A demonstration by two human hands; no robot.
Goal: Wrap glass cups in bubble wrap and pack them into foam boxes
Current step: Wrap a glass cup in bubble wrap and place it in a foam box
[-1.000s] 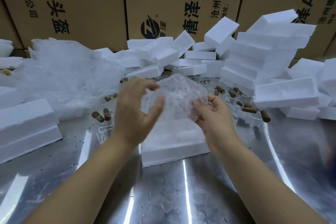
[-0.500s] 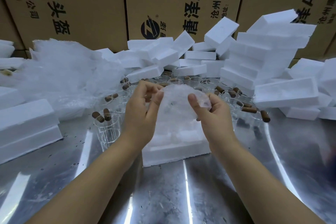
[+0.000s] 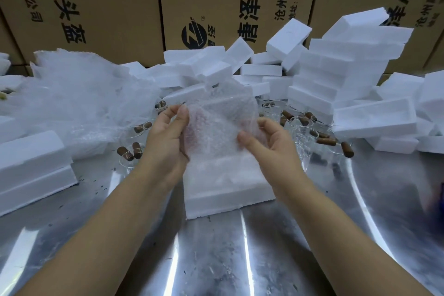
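A clear bubble wrap sheet (image 3: 218, 115) stands upright between my hands, above an open white foam box (image 3: 225, 185) on the metal table. My left hand (image 3: 165, 137) pinches the sheet's left edge between thumb and fingers. My right hand (image 3: 269, 142) holds its right side, thumb in front and fingers behind. Whether a cup is inside the wrap I cannot tell. Several glass cups with brown handles (image 3: 310, 127) stand behind the hands, more glass cups (image 3: 132, 151) at the left.
A heap of bubble wrap (image 3: 79, 101) lies at the back left. Foam boxes are stacked at the right (image 3: 348, 72) and the left (image 3: 31, 163). Cardboard cartons (image 3: 120, 7) wall off the back. The steel table (image 3: 216, 259) spreads out in front.
The sheet has opened out taller and flatter between my hands. My left thumb moved onto its left edge, and my right hand slid lower along the right side.
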